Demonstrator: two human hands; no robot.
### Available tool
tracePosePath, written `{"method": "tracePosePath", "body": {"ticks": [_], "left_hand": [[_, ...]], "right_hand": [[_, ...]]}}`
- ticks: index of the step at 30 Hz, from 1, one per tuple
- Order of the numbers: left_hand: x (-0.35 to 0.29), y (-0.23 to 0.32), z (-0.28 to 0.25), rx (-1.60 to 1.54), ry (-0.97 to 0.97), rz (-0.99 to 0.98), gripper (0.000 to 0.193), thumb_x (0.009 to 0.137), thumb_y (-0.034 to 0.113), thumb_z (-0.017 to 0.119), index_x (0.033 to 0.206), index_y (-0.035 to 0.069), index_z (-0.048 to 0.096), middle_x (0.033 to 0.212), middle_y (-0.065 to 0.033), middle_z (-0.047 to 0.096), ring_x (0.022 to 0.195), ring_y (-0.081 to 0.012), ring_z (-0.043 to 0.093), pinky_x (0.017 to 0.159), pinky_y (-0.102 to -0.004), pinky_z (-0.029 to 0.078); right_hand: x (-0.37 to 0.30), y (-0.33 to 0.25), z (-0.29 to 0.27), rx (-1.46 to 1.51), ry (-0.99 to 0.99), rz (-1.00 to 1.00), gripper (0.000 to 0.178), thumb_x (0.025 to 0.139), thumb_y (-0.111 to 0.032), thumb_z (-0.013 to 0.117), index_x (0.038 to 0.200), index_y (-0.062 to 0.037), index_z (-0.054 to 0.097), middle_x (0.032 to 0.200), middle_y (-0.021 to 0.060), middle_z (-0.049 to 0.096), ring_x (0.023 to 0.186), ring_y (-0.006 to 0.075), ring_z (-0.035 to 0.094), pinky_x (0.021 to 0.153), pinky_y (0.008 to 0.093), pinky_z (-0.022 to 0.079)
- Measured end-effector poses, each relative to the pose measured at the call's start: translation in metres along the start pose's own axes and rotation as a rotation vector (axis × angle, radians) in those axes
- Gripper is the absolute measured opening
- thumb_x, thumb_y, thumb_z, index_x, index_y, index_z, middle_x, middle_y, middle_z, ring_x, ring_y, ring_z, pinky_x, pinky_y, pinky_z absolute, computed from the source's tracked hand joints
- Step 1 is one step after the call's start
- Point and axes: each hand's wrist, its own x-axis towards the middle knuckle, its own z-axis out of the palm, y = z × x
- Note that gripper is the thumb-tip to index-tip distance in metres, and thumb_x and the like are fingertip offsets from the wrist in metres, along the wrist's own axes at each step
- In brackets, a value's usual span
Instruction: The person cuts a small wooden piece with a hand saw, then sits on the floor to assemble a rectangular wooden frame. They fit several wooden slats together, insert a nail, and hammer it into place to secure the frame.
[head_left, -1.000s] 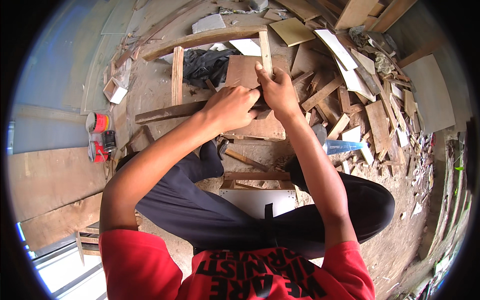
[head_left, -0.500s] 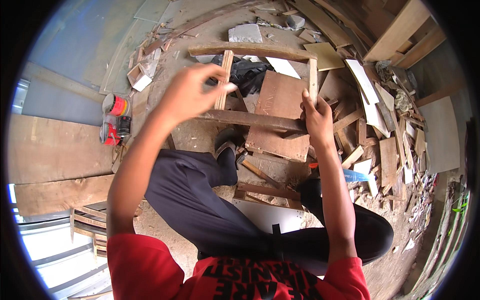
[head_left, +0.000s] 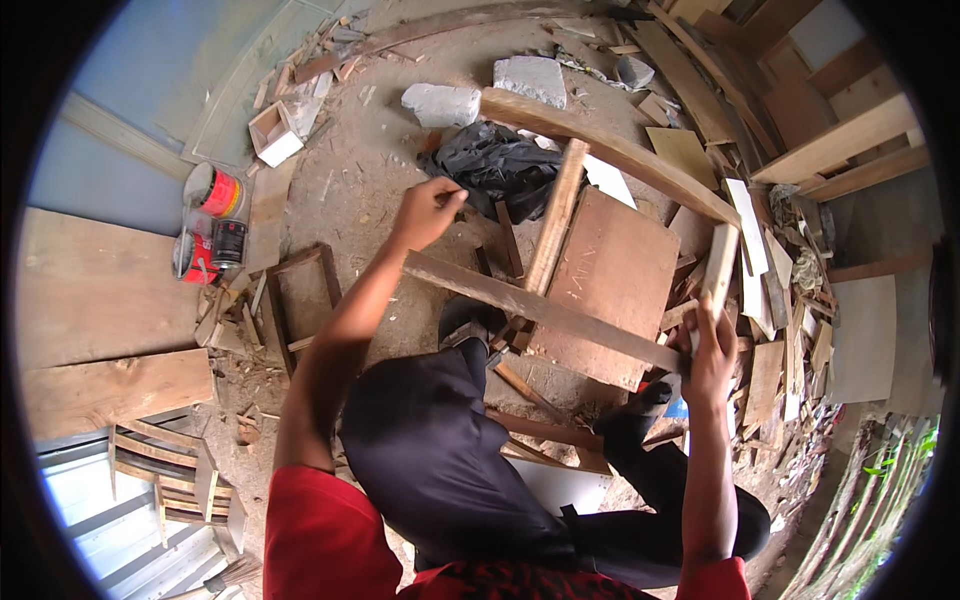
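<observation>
My right hand (head_left: 708, 358) grips a corner of a wooden frame (head_left: 540, 304), fingers wrapped round where the short end piece (head_left: 718, 262) meets the near rail. The frame has two long rails and two crosspieces, and is held tilted above the floor. Off the near rail's left end, apart from the frame, my left hand (head_left: 428, 212) is closed with its fingers curled together. Whatever may be in those fingers is too small to make out. Below the frame, a wooden-handled tool (head_left: 530, 393) lies between my feet, its head partly hidden.
A brown board (head_left: 608, 285) and black plastic sheeting (head_left: 497, 160) lie beneath the frame. Paint cans (head_left: 214, 192) stand at the left, near a small open box (head_left: 275, 135). Two pale blocks (head_left: 530, 80) sit at the far side. Scrap wood (head_left: 768, 375) is heaped at the right.
The frame has shifted right and nearer in the picture and turned clockwise, my right hand moving with it. My left hand has drawn back from the crosspiece and its fingers have curled in.
</observation>
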Motion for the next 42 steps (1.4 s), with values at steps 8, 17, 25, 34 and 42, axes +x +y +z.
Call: {"method": "tracePosePath", "body": {"ticks": [8, 17, 25, 34, 42], "left_hand": [[0.058, -0.109, 0.095, 0.356, -0.116, -0.055, 0.017, 0.088, 0.019, 0.067, 0.093, 0.003, 0.066, 0.090, -0.0122, 0.071, 0.086, -0.0304, 0.069, 0.074, -0.0404, 0.054], [0.035, -0.125, 0.113, 0.363, -0.205, 0.080, 0.021, 0.087, 0.019, 0.067, 0.102, 0.004, 0.063, 0.098, -0.0134, 0.070, 0.095, -0.0320, 0.067, 0.082, -0.0438, 0.053], [0.040, -0.063, 0.057, 0.263, -0.521, 0.113, 0.020, 0.089, 0.015, 0.064, 0.103, 0.000, 0.063, 0.095, -0.0157, 0.070, 0.090, -0.0293, 0.069, 0.078, -0.0394, 0.053], [0.061, 0.015, 0.011, 0.329, -0.728, 0.303, 0.023, 0.088, 0.018, 0.067, 0.097, -0.003, 0.062, 0.086, -0.0170, 0.068, 0.082, -0.0261, 0.068, 0.072, -0.0370, 0.051], [0.078, 0.032, 0.033, 0.550, -1.058, 0.264, 0.031, 0.091, 0.033, 0.067, 0.101, 0.004, 0.061, 0.091, -0.0121, 0.063, 0.087, -0.0259, 0.062, 0.079, -0.0391, 0.050]], "right_hand": [[-0.004, -0.001, 0.009, 0.044, 0.086, 0.089, 0.030, 0.103, -0.027, 0.051, 0.119, -0.0013, 0.055, 0.076, -0.0022, 0.044, 0.055, 0.0050, 0.039, 0.049, 0.0207, 0.041], [-0.007, -0.002, 0.016, 0.001, 0.075, 0.102, 0.037, 0.104, -0.031, 0.048, 0.124, -0.0007, 0.051, 0.076, -0.0009, 0.044, 0.054, 0.0065, 0.039, 0.053, 0.0254, 0.046], [-0.018, -0.006, 0.019, -0.150, -0.066, -0.029, 0.030, 0.104, -0.031, 0.047, 0.102, -0.0020, 0.050, 0.066, -0.0016, 0.044, 0.051, 0.0056, 0.041, 0.048, 0.0224, 0.045], [-0.013, -0.002, 0.008, -0.088, -0.093, -0.034, 0.035, 0.103, -0.030, 0.051, 0.112, 0.0038, 0.050, 0.073, -0.0007, 0.049, 0.053, 0.0038, 0.043, 0.047, 0.0198, 0.036], [-0.021, -0.008, 0.008, 0.081, -0.067, 0.024, 0.023, 0.103, -0.026, 0.052, 0.103, -0.0029, 0.048, 0.071, -0.0027, 0.047, 0.057, 0.0042, 0.042, 0.049, 0.0213, 0.036]]}}
